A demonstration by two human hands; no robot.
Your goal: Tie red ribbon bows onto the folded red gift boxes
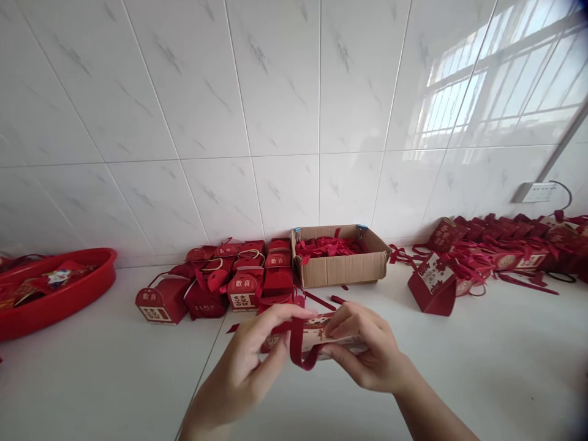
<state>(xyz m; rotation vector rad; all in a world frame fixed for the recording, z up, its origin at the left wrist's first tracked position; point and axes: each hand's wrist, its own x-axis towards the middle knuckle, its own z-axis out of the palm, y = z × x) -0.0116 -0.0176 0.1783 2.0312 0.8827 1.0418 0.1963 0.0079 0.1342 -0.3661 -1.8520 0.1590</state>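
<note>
Between my two hands, above the white table, is a small red and white printed box (315, 334) with a dark red ribbon (297, 346) looped at its near side. My left hand (250, 355) grips the box's left end and the ribbon between thumb and fingers. On the right end, my right hand (365, 346) pinches the box, its fingertips on the printed face. The underside of the box is hidden. Just behind it stands a cardboard box (340, 271) full of red ribbons (328, 246).
Several red gift boxes (164, 298) stand left of the cardboard box. At the far left is a red plastic basin (87, 298) with packets. A red triangular box (432, 285) and more ribboned boxes (509, 254) lie on the right. Behind is a tiled wall (285, 110).
</note>
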